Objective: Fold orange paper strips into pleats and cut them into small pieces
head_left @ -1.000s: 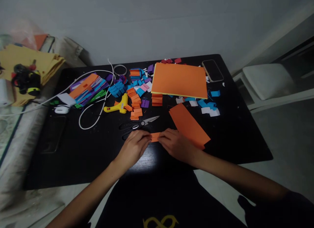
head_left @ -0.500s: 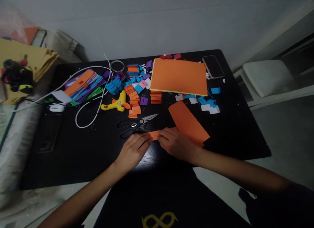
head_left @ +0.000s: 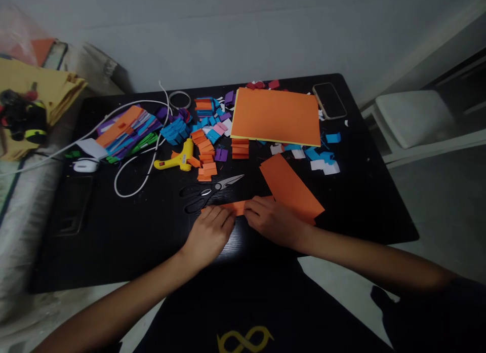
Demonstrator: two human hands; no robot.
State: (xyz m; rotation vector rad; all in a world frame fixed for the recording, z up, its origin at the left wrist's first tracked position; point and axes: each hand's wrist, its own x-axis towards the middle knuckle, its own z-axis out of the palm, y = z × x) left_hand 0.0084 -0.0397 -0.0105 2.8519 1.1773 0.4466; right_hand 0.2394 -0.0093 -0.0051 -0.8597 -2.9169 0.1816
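A narrow orange paper strip [head_left: 238, 207] lies flat near the front of the black table, under both hands. My left hand [head_left: 213, 230] is closed, its fingers curled down on the strip's left part. On the strip's right part press the bent fingers of my right hand [head_left: 271, 219]; its thumb and fingertips are partly hidden. Wider orange paper pieces [head_left: 294, 188] lie slanted just beyond and beside my right hand, overlapping the strip's end. Black-handled scissors [head_left: 212, 189] rest just beyond my left hand, blades pointing right.
A yellow glue gun [head_left: 178, 159] lies behind the scissors, near a looped white cable [head_left: 116, 178]. Small folded orange papers [head_left: 205, 153] and other coloured pieces are scattered behind. Large orange sheets [head_left: 276, 116] lie at the back, beside a phone [head_left: 329, 101].
My left hand has turned slightly, and the strip's left end now shows beyond its fingers. My right hand stays almost still on the strip. The view has shifted a little.
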